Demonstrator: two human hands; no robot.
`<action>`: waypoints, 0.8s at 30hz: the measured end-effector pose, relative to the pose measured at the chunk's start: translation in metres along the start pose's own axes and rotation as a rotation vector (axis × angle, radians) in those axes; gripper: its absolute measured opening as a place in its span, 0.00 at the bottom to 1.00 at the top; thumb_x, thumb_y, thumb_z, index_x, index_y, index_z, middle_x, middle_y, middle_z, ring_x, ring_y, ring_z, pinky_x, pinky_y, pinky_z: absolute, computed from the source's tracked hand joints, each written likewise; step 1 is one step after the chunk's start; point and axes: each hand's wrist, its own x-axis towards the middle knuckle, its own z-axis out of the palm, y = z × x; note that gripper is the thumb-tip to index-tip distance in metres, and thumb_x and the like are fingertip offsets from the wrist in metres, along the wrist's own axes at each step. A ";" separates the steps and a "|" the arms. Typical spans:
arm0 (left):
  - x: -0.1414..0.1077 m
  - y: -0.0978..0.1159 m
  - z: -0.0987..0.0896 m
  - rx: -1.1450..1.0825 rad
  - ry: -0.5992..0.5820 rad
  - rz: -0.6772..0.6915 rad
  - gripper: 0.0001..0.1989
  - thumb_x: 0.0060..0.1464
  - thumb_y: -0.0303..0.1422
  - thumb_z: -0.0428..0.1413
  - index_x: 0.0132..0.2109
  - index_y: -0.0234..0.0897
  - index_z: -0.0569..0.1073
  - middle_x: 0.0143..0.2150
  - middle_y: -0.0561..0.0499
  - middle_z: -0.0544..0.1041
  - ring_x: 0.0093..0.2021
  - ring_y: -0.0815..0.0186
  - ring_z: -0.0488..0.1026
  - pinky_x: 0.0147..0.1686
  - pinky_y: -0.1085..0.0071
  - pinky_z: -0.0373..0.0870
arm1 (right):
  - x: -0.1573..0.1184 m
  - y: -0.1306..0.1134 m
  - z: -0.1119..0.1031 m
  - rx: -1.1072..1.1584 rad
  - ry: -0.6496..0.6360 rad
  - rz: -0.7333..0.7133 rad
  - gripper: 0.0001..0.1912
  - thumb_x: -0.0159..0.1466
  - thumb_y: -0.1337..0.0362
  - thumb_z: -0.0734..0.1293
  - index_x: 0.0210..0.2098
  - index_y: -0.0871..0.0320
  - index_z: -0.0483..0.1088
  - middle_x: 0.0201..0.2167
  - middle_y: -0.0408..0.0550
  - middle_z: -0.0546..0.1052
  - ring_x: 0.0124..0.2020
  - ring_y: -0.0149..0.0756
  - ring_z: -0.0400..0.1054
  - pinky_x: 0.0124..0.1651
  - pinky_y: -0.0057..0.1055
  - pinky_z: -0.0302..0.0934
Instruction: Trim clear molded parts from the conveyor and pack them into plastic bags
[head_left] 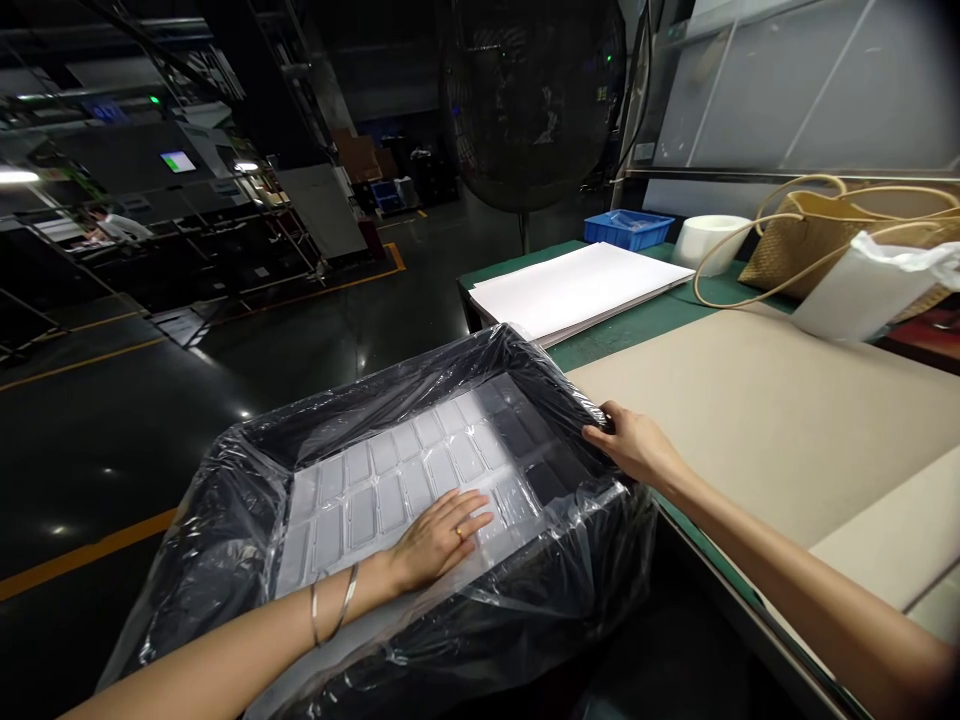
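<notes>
A dark bin (pixel 600 540) lined with a clear plastic bag (pixel 225 520) stands beside the table. Inside it lies a clear plastic tray (pixel 360 490) with rows of rectangular pockets. My left hand (pixel 442 535) rests flat on the tray near the bin's close side, fingers stretched out. It wears a ring and holds nothing. My right hand (pixel 630 440) grips the bin's right rim, fingers curled over the edge and the plastic. The part of the tray under my left hand is hidden.
The green table (pixel 592 345) at right bears a stack of white sheets (pixel 577 285), a blue crate (pixel 628 230), a white roll (pixel 709 245), a woven bag (pixel 817 235), a white plastic bag (pixel 862 285) and beige board (pixel 787 400). A large fan (pixel 532 100) stands behind.
</notes>
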 end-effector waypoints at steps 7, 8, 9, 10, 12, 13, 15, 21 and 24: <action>0.060 0.003 0.039 -0.099 -0.103 0.093 0.29 0.61 0.39 0.43 0.65 0.41 0.41 0.66 0.47 0.48 0.65 0.61 0.44 0.62 0.61 0.43 | 0.002 0.001 0.002 -0.006 0.009 0.005 0.18 0.60 0.53 0.56 0.41 0.59 0.65 0.31 0.53 0.75 0.32 0.41 0.68 0.29 0.27 0.52; 0.060 0.004 0.045 -0.105 -0.108 0.080 0.28 0.62 0.39 0.42 0.65 0.40 0.40 0.66 0.46 0.48 0.65 0.61 0.44 0.62 0.60 0.42 | 0.002 0.001 0.002 -0.004 0.010 0.006 0.17 0.60 0.54 0.57 0.41 0.59 0.65 0.31 0.53 0.75 0.32 0.40 0.68 0.28 0.26 0.51; 0.059 0.006 0.049 -0.109 -0.113 0.066 0.28 0.62 0.38 0.41 0.65 0.40 0.40 0.66 0.45 0.48 0.65 0.60 0.44 0.62 0.60 0.41 | 0.002 0.001 0.002 -0.002 0.011 0.008 0.17 0.60 0.54 0.57 0.41 0.59 0.65 0.30 0.52 0.75 0.32 0.40 0.68 0.28 0.26 0.51; 0.058 0.007 0.052 -0.112 -0.120 0.055 0.28 0.62 0.38 0.40 0.65 0.40 0.40 0.66 0.45 0.47 0.65 0.60 0.43 0.62 0.59 0.41 | 0.003 0.001 0.002 0.001 0.012 0.008 0.17 0.60 0.54 0.57 0.41 0.59 0.65 0.30 0.52 0.75 0.32 0.40 0.68 0.28 0.26 0.51; 0.056 0.009 0.053 -0.115 -0.137 0.037 0.27 0.62 0.37 0.40 0.65 0.40 0.40 0.66 0.45 0.47 0.65 0.59 0.43 0.62 0.58 0.41 | 0.003 0.000 0.002 0.006 0.012 0.009 0.16 0.60 0.55 0.57 0.40 0.59 0.65 0.30 0.52 0.75 0.31 0.39 0.68 0.28 0.26 0.51; 0.056 0.010 0.051 -0.115 -0.146 0.030 0.27 0.62 0.37 0.40 0.65 0.40 0.40 0.66 0.45 0.47 0.65 0.59 0.43 0.61 0.58 0.42 | 0.003 0.000 0.002 0.008 0.013 0.010 0.16 0.60 0.55 0.57 0.40 0.59 0.65 0.30 0.52 0.75 0.31 0.39 0.68 0.28 0.26 0.51; 0.058 0.013 0.045 -0.112 -0.160 0.023 0.26 0.62 0.37 0.40 0.65 0.39 0.43 0.66 0.44 0.48 0.65 0.58 0.44 0.61 0.57 0.44 | 0.003 -0.001 0.002 0.011 0.014 0.013 0.16 0.59 0.55 0.58 0.40 0.59 0.66 0.30 0.53 0.75 0.31 0.39 0.68 0.28 0.26 0.51; 0.074 0.016 0.031 -0.097 -0.145 0.057 0.24 0.62 0.36 0.40 0.64 0.38 0.48 0.64 0.43 0.55 0.64 0.58 0.46 0.60 0.57 0.48 | 0.004 -0.002 0.003 0.005 0.030 0.022 0.16 0.59 0.56 0.58 0.40 0.60 0.66 0.33 0.54 0.75 0.34 0.40 0.68 0.30 0.27 0.51; 0.074 0.013 0.034 -0.086 -0.108 0.064 0.25 0.62 0.36 0.42 0.63 0.37 0.49 0.63 0.41 0.57 0.63 0.55 0.50 0.59 0.55 0.52 | 0.004 -0.002 0.003 -0.003 0.041 0.027 0.16 0.59 0.55 0.58 0.41 0.59 0.66 0.33 0.54 0.75 0.34 0.40 0.69 0.30 0.27 0.51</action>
